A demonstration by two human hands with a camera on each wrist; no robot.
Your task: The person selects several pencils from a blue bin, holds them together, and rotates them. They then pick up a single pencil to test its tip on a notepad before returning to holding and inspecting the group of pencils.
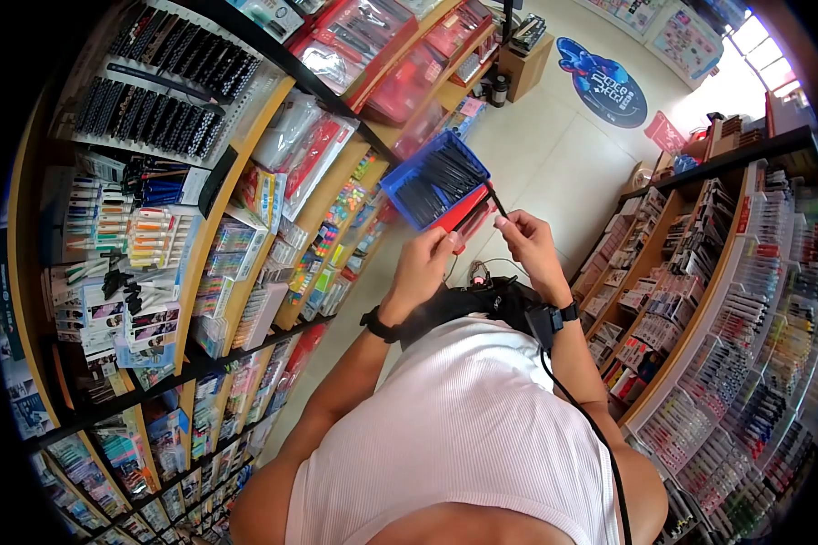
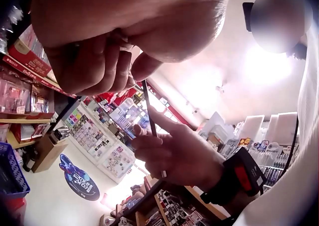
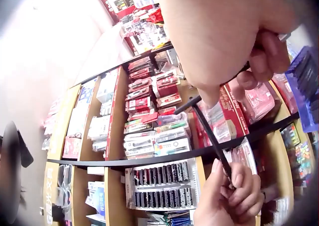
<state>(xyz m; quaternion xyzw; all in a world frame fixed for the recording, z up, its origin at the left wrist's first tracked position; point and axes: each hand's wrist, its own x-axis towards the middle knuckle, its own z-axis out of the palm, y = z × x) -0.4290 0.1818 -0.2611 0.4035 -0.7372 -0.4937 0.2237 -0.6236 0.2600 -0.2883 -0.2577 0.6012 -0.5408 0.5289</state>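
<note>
In the head view, the left hand (image 1: 420, 272) pinches a slim black stick-like item (image 1: 469, 216) that slants up to the right. Between the fingertips of the right hand (image 1: 533, 252) is another slim black item (image 1: 497, 200), its far end close to the first. The right wrist view shows the left hand (image 3: 232, 196) gripping the long black piece (image 3: 212, 136), with a shorter dark piece (image 3: 188, 104) at the right hand's fingers; whether they touch is unclear. Just beyond the hands, a blue basket (image 1: 384, 183) holds many black pen-like items (image 1: 436, 186).
A red container (image 1: 464, 238) is under the blue basket. Shelves of packaged stationery (image 1: 245, 236) line the left side, and pen racks (image 1: 718, 345) the right. A round blue floor sticker (image 1: 602, 84) lies ahead. Cables (image 1: 595, 431) hang beside the white top.
</note>
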